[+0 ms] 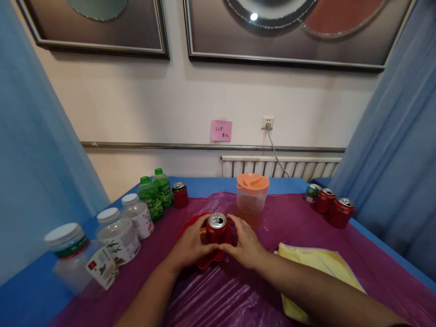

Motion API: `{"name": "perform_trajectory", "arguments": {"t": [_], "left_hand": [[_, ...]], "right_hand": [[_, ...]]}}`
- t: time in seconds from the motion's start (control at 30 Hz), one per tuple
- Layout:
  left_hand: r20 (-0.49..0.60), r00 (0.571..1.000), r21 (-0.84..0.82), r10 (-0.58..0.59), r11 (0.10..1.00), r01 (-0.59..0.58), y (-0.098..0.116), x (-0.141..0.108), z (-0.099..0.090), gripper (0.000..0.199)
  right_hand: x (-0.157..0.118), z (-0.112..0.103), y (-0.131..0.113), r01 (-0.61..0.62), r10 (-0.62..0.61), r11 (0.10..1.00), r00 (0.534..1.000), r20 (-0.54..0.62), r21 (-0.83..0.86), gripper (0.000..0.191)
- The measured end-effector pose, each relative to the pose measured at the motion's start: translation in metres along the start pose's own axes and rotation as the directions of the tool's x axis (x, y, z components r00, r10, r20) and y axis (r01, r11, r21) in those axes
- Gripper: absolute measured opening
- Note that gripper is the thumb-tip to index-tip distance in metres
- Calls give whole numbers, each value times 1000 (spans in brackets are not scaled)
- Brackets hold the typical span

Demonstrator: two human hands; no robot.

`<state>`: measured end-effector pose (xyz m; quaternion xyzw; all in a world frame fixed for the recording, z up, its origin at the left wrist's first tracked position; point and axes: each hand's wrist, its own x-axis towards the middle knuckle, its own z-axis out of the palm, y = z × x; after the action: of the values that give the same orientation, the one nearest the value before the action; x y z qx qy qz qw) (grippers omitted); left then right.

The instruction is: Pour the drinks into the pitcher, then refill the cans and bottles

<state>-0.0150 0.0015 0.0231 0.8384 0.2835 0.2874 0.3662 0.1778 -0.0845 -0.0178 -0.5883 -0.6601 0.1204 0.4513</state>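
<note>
Fingers (210, 248) of the left hand (189, 241) and right hand (248, 244) curved round the red can (216, 234), thumbs meeting in front; couldn't tell if they pressed on it. Can stood upright over the red dish (203, 262). Step looked like a two-handed hold; next move probably called for even grip, can level, since its top was opened. Smooth metal cylinder, silver lid; dish scalloped; plastic sheet (200, 302) thin, glossy, wrinkled; yellow cloth (311, 256) soft, flat.
</note>
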Motion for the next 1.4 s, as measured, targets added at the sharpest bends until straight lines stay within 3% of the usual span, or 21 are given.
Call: {"name": "perform_trajectory", "arguments": {"t": [0.1, 0.37, 0.47, 0.67, 0.8, 0.93, 1.0, 1.07, 1.2, 1.4], "left_hand": [[1, 1000, -13, 6, 1000, -6, 2, 0, 1, 77], [26, 999, -55, 28, 998, -26, -2, 6, 0, 71], [-1, 998, 19, 62, 998, -62, -19, 12, -5, 87], [-91, 991, 161, 102, 983, -86, -47, 20, -13, 79], [-206, 976, 227, 69, 974, -21, -43, 22, -15, 73], [-281, 960, 248, 16, 967, 56, -35, 24, -15, 71], [-289, 957, 253, -6, 964, 82, -33, 24, -15, 69], [-275, 961, 264, -25, 959, 101, -31, 25, -14, 65], [-271, 962, 273, -41, 955, 118, -29, 24, -13, 59], [-337, 942, 247, -4, 965, 92, -31, 26, -14, 59]], "right_hand": [[10, 5, -9, -49, 48, 997, 999, 8, 62, 85], [24, 0, -24, -66, 80, 982, 994, -70, 176, 64], [27, -17, -26, -63, 87, 984, 986, -139, 168, 66], [5, -86, -16, -69, 124, 981, 941, -316, 182, 62], [-29, -147, 22, -134, 163, 986, 878, -451, 96, 60], [-66, -208, 85, -339, 264, 941, 727, -634, 3, 69], [-81, -234, 116, -464, 294, 885, 625, -723, -41, 74], [-94, -255, 143, -548, 321, 835, 553, -769, -46, 79], [-110, -281, 181, -654, 362, 755, 473, -803, -45, 84], [-119, -290, 214, -744, 407, 666, 430, -806, -60, 86]]}}
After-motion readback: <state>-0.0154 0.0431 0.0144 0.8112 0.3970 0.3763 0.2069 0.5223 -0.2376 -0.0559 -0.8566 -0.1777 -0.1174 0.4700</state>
